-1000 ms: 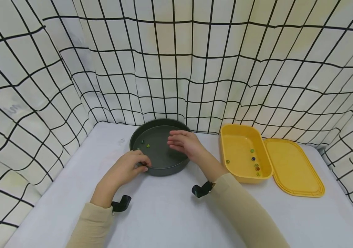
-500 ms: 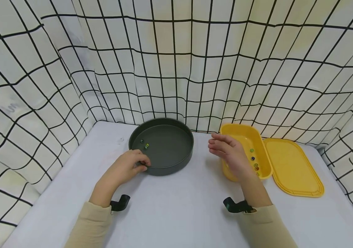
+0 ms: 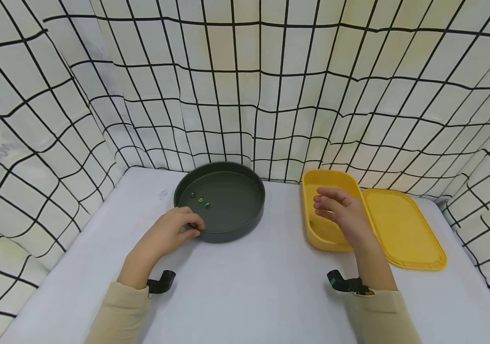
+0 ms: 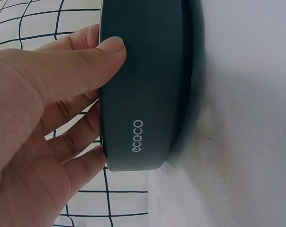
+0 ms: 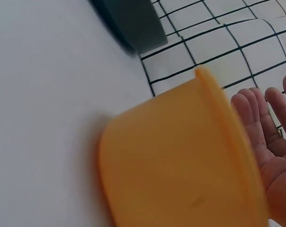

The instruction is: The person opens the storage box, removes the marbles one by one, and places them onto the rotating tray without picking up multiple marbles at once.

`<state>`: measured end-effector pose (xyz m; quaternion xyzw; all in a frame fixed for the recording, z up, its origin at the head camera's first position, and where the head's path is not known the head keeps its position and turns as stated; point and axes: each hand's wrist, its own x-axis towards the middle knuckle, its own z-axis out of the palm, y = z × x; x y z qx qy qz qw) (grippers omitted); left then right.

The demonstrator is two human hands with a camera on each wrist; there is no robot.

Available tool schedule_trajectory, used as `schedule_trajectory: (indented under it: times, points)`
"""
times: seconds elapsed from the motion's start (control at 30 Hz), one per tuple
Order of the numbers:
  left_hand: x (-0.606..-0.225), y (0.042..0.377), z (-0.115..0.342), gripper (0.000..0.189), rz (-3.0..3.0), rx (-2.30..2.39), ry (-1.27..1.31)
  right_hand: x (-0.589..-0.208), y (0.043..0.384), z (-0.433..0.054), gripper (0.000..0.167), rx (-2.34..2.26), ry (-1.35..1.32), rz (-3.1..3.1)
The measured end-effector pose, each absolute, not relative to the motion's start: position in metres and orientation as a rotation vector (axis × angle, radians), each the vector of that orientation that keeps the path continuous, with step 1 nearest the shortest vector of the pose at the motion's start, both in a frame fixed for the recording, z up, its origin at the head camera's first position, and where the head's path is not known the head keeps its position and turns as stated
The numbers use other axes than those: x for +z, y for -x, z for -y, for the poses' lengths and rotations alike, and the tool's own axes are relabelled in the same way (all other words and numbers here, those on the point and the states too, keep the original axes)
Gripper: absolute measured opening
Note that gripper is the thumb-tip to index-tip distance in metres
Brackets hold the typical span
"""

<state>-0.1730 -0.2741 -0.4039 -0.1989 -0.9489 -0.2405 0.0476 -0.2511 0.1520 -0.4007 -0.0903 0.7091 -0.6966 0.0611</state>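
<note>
My left hand (image 3: 170, 234) holds the near-left rim of a round dark dish (image 3: 236, 200); the left wrist view has the thumb on its outer wall, fingers behind the rim. Inside lie three small marbles: a dark one (image 3: 192, 194), a yellow-green one (image 3: 200, 200) and a green one (image 3: 207, 205). Over the yellow plastic box (image 3: 309, 191) hovers my right hand (image 3: 343, 215), fingers loosely bent and apart. The right wrist view shows those fingers (image 5: 256, 113) beyond the box rim. One marble (image 3: 312, 223) shows at the box's left side; the hand covers much of the rest.
A flat yellow lid (image 3: 404, 229) lies right of the box on the white table (image 3: 245, 286). A black wire grid (image 3: 266, 110) with white sheeting behind it stands close behind the dish and box, and along both sides.
My right hand has moved right, from above the dish to above the yellow box. One green marble in the dish has rolled rightward. The left hand keeps its hold on the rim.
</note>
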Motion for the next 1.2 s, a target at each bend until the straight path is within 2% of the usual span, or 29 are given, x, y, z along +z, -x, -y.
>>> schedule_trajectory:
  times: [0.1, 0.5, 0.7, 1.2]
  points:
    - [-0.404, 0.172, 0.275, 0.014, 2.895, -0.735, 0.600, -0.407, 0.252, -0.153, 0.046, -2.006, 0.270, -2.197]
    - [-0.404, 0.172, 0.275, 0.014, 2.891, -0.737, 0.609, -0.423, 0.253, -0.155, 0.027, -1.462, 0.249, -2.502]
    - [-0.403, 0.172, 0.274, 0.014, 2.884, -0.744, 0.615, -0.427, 0.251, -0.152, 0.026, -1.109, 0.303, -2.638]
    - [-0.406, 0.173, 0.275, 0.015, 2.888, -0.733, 0.600, -0.424, 0.248, -0.147, 0.030, -0.970, 0.285, -2.619]
